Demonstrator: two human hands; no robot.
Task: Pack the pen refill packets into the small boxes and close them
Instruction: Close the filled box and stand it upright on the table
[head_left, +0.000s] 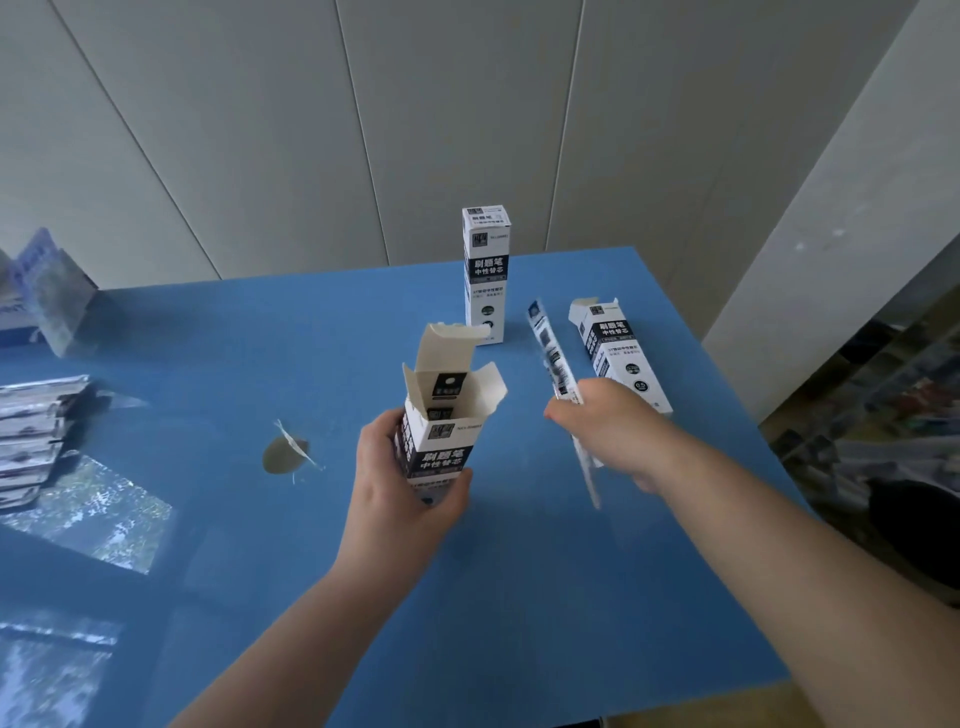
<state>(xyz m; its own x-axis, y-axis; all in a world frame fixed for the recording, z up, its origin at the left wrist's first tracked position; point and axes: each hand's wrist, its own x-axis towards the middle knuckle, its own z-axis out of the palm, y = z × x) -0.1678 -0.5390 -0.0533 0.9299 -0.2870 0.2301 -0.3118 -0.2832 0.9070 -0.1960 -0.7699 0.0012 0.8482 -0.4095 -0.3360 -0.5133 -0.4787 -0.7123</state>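
My left hand (400, 483) grips a small black-and-white box (441, 436) upright near the table's middle, its top flaps standing open. To its right, my right hand (608, 426) holds a long thin refill packet (550, 353) that slants up and away; the packet is blurred. A closed box (485, 275) stands upright at the back of the table. Behind my right hand an open-topped box (618, 353) leans to the left. A pile of several refill packets (36, 436) lies at the left edge.
The blue table (467, 597) ends at a front edge low in view and a right edge beside a cluttered floor. A small brown scrap (285, 452) lies left of the held box. Blue-white packaging (41, 291) sits at the far left. Pale wall panels rise behind.
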